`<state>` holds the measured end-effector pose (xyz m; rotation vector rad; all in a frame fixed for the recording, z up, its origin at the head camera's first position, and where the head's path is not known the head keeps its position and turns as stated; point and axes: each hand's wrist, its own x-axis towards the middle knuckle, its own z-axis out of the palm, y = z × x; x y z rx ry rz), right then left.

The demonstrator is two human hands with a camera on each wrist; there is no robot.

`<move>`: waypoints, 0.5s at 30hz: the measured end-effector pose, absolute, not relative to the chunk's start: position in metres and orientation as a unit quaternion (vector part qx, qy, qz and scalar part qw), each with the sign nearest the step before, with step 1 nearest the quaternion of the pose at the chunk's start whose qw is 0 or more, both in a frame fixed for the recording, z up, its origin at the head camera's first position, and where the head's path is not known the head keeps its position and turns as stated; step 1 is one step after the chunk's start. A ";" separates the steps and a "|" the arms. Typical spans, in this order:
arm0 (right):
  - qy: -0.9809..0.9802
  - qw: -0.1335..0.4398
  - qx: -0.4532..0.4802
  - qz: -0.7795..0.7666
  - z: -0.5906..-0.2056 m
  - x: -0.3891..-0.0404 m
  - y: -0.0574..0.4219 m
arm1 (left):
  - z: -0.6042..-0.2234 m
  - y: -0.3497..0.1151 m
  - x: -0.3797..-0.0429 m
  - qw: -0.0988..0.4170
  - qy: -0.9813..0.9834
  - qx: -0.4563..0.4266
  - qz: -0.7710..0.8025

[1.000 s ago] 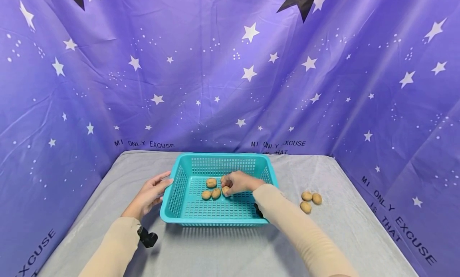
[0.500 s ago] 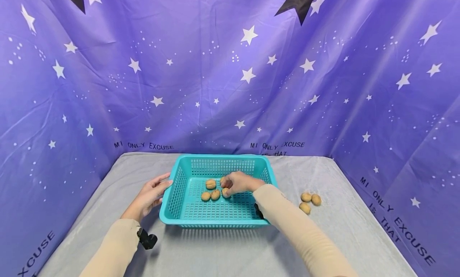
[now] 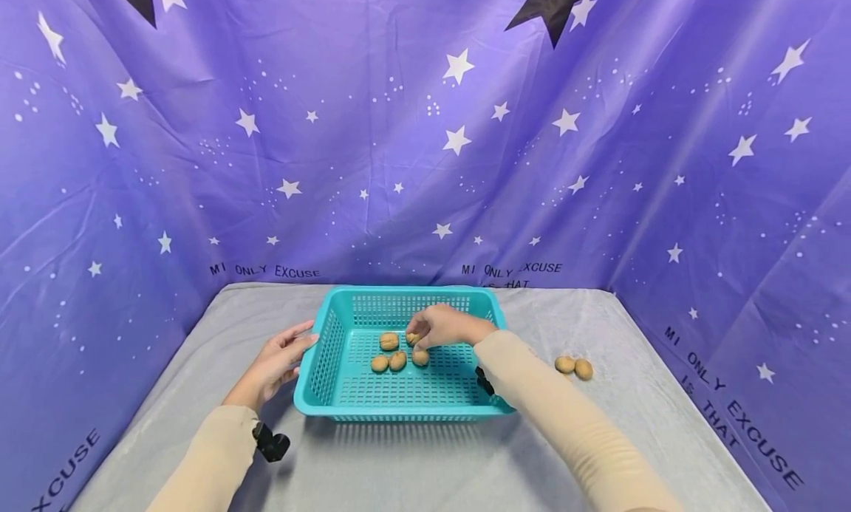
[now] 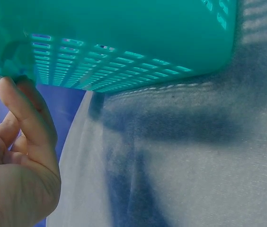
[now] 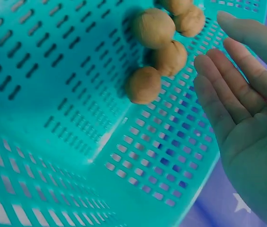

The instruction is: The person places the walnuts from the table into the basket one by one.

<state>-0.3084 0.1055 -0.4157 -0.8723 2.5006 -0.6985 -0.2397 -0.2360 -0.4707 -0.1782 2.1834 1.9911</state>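
Basket: 1. Walnuts in basket: 5; right wrist view gives the same tally. Walnuts on grey cloth: 2 show clearly; whether the right sleeve hides more, cannot tell. Hands: 2, one left, one right. Beige sleeves: 2. Black wrist devices: 2. Large black stars: 2, both cropped.

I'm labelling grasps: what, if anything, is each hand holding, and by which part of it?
The left hand holds the teal basket by its left rim. The right hand holds nothing; it is open near the walnuts.
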 end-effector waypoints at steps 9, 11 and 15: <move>0.894 0.188 -0.322 -0.247 -0.397 -0.306 0.114 | -0.470 -0.236 -0.239 0.089 0.736 -0.064 0.668; 0.896 0.187 -0.320 -0.245 -0.394 -0.306 0.117 | -0.470 -0.236 -0.239 0.089 0.736 -0.065 0.668; 0.896 0.182 -0.318 -0.250 -0.389 -0.305 0.122 | -0.470 -0.236 -0.240 0.087 0.738 -0.065 0.665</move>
